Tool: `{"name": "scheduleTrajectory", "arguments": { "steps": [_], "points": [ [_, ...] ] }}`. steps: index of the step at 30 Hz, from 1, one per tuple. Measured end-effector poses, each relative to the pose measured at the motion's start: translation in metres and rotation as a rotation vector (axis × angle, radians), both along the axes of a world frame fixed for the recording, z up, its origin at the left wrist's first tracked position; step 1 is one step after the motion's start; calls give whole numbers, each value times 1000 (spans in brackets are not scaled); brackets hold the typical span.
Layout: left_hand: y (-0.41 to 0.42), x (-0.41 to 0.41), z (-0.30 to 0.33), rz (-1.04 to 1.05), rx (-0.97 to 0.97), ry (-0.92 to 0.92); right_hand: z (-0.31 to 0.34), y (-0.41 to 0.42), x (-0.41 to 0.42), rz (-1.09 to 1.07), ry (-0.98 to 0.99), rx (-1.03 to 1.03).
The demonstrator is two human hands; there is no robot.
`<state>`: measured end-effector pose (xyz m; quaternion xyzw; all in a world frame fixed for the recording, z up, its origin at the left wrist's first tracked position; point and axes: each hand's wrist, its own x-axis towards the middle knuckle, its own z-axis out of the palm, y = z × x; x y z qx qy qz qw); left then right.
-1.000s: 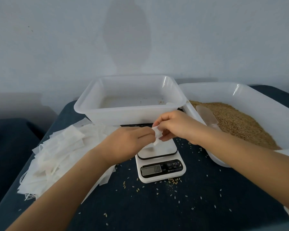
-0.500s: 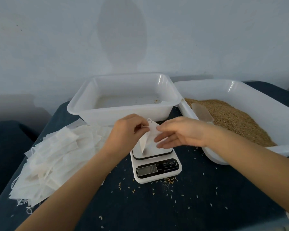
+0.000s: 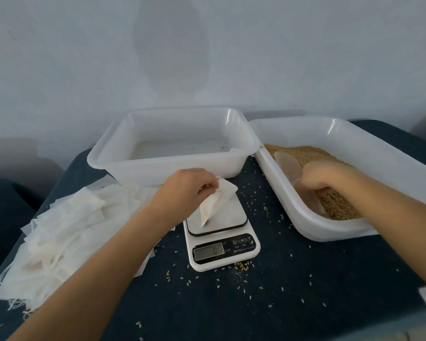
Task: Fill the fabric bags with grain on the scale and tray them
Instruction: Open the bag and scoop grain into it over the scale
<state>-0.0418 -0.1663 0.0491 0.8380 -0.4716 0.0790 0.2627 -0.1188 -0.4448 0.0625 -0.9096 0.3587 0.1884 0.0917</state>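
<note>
My left hand (image 3: 185, 188) pinches the top edge of a small white fabric bag (image 3: 215, 203), which hangs with its lower end on the platform of the white digital scale (image 3: 219, 232). My right hand (image 3: 322, 178) is inside the right tub (image 3: 354, 143), fingers curled round the handle of a translucent plastic scoop (image 3: 288, 163) that lies in the brown grain (image 3: 335, 205). An empty white tray (image 3: 172, 153) stands behind the scale with a few grains in its corner.
A heap of empty white fabric bags (image 3: 59, 232) lies on the dark blue cloth at the left. Loose grains are scattered around the scale (image 3: 241, 267). A pale wall rises right behind the tubs.
My right hand let go of the bag and moved right into the grain tub onto the scoop. My left hand alone now holds the bag over the scale.
</note>
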Motion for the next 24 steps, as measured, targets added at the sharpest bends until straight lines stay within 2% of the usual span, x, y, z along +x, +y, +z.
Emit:
{"name": "scheduleTrajectory", "arguments": {
  "steps": [2, 7, 12, 18, 24],
  "points": [
    [1, -2, -6, -13, -16, 4, 2, -6, -1, -2, -30, -8],
    [3, 0, -10, -20, -106, -6, 28, -34, -14, -18, -252, 5],
    [-2, 0, -10, -42, -140, -32, 57, -34, -24, 50, -81, -68],
    [-3, -2, -10, -63, -169, -45, 59, 0, -16, 104, 121, -156],
    [4, -2, -10, -53, -193, -42, 36, 18, -1, 107, 148, -194]
  ]
}}
